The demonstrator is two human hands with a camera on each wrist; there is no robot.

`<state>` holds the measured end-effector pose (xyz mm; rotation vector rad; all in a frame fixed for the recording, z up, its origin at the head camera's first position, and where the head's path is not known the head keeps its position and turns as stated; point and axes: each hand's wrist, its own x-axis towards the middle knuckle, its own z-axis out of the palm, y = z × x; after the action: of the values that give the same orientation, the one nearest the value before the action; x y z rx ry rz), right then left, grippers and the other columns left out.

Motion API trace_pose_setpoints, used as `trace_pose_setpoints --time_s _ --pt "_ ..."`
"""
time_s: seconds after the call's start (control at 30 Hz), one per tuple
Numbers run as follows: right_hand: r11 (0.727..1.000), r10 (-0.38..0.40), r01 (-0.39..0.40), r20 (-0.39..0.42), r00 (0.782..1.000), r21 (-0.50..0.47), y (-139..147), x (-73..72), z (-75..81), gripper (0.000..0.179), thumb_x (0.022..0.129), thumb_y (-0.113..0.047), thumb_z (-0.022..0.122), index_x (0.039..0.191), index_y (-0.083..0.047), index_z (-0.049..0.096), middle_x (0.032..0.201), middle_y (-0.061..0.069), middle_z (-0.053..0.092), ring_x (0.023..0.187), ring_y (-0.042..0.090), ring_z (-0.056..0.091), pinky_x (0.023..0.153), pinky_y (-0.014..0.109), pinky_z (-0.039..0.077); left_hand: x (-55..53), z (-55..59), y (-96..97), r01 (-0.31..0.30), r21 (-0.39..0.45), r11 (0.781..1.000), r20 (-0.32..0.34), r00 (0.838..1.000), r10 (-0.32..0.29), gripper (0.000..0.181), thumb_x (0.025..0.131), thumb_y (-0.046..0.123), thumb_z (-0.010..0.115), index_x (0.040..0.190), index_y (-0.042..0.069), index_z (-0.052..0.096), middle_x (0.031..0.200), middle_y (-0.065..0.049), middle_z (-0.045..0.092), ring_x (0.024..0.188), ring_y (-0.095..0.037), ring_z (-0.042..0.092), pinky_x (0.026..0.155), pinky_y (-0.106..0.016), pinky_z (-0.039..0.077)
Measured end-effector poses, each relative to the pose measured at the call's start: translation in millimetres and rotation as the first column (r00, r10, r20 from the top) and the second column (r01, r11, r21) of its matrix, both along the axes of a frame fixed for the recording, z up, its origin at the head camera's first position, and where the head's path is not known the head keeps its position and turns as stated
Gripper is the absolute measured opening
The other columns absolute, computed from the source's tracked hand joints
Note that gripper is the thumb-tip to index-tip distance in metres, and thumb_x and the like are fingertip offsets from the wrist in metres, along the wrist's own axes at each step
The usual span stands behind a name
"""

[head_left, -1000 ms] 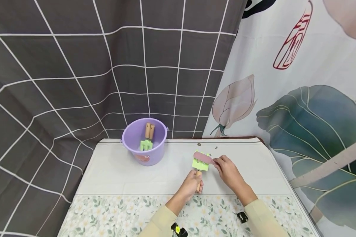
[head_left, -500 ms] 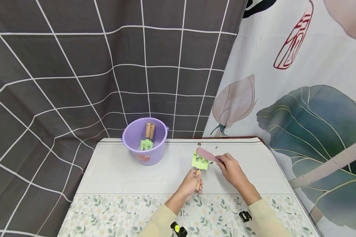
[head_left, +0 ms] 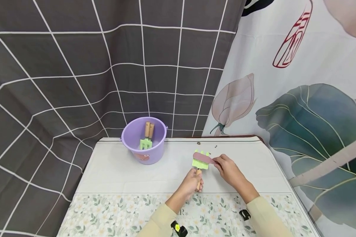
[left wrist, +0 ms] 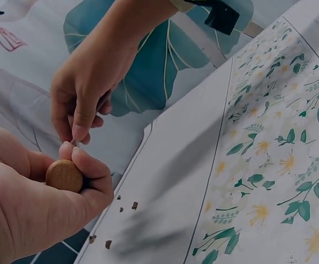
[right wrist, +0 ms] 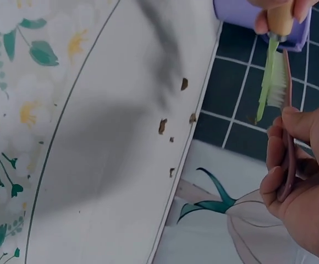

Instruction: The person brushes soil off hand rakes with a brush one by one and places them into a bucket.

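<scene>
My left hand (head_left: 191, 182) grips the wooden handle (left wrist: 64, 175) of a small garden rake, whose light green head (head_left: 200, 165) points away from me over the table. A pink brush (head_left: 203, 158) is pinched by its handle in my right hand (head_left: 229, 169). The brush lies across the tines. In the right wrist view its pale bristles (right wrist: 279, 82) face the green rake head and meet it. My right fingers curl round the brush handle (right wrist: 290, 159).
A purple bucket (head_left: 154, 158) stands at the back left of the table, with another green rake (head_left: 145, 144) and a second wooden-handled tool inside. Several brown crumbs (right wrist: 163, 126) lie on the white cloth. A floral strip (head_left: 112, 214) covers the near side.
Half a second ago the brush was farther up and right on the rake; it has come back down and left across the head. The left hand holds the rake nearly still.
</scene>
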<state>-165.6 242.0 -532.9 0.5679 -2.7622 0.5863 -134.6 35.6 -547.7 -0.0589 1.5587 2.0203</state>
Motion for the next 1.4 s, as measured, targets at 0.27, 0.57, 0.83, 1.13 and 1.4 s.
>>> trace_pose_setpoints --time_s 0.27,0.57,0.83,1.13,1.4 --pt "0.999 -0.039 0.038 -0.036 0.999 -0.019 1 -16.6 -5.3 0.014 0.095 -0.002 0.072 0.108 0.001 0.073 0.095 0.012 0.064 0.084 0.025 0.068 0.072 0.039 0.061 1.4 -0.3 -0.5 0.001 -0.028 1.0 -0.013 1.0 -0.001 0.021 0.111 0.017 0.041 0.128 0.005 0.041 0.086 -0.002 0.052 0.065 -0.01 0.049 0.055 -0.018 0.045" --pt "0.997 -0.082 0.082 -0.031 0.996 -0.011 3 -26.1 -6.0 0.014 0.097 -0.003 0.07 0.109 0.002 0.072 0.095 0.014 0.064 0.084 0.028 0.067 0.073 0.042 0.061 3.7 -2.8 -1.7 -0.008 -0.042 0.999 -0.011 1.0 0.007 0.024 0.111 0.019 0.042 0.131 0.006 0.042 0.087 -0.003 0.053 0.066 -0.01 0.049 0.055 -0.02 0.046" --pt "0.994 -0.108 0.109 0.012 0.994 -0.033 4 -20.7 0.2 0.016 0.098 -0.005 0.07 0.112 0.001 0.072 0.097 0.014 0.064 0.085 0.026 0.066 0.073 0.042 0.06 4.0 -4.9 -3.3 -0.012 -0.034 0.999 -0.002 1.0 0.012 0.023 0.111 0.018 0.043 0.131 0.006 0.042 0.087 -0.003 0.052 0.066 -0.01 0.049 0.055 -0.019 0.046" --pt "0.996 0.084 -0.084 0.005 0.996 -0.017 -6 2.1 3.7 0.017 0.096 -0.004 0.072 0.112 -0.004 0.073 0.098 0.006 0.065 0.084 0.015 0.065 0.07 0.032 0.059 2.5 -1.3 -4.9 -0.016 -0.007 1.0 0.003 1.0 0.016 0.021 0.111 0.017 0.041 0.129 0.005 0.041 0.087 -0.003 0.052 0.065 -0.01 0.049 0.055 -0.019 0.045" --pt "0.999 0.024 -0.024 -0.009 1.0 0.041 -4 -3.3 -4.5 0.014 0.096 -0.005 0.072 0.11 -0.003 0.074 0.096 0.008 0.065 0.085 0.02 0.066 0.074 0.036 0.061 3.8 -0.9 -3.8 -0.01 -0.006 1.0 0.014 1.0 0.01 0.022 0.111 0.017 0.041 0.129 0.005 0.042 0.086 -0.003 0.052 0.065 -0.01 0.049 0.055 -0.018 0.044"
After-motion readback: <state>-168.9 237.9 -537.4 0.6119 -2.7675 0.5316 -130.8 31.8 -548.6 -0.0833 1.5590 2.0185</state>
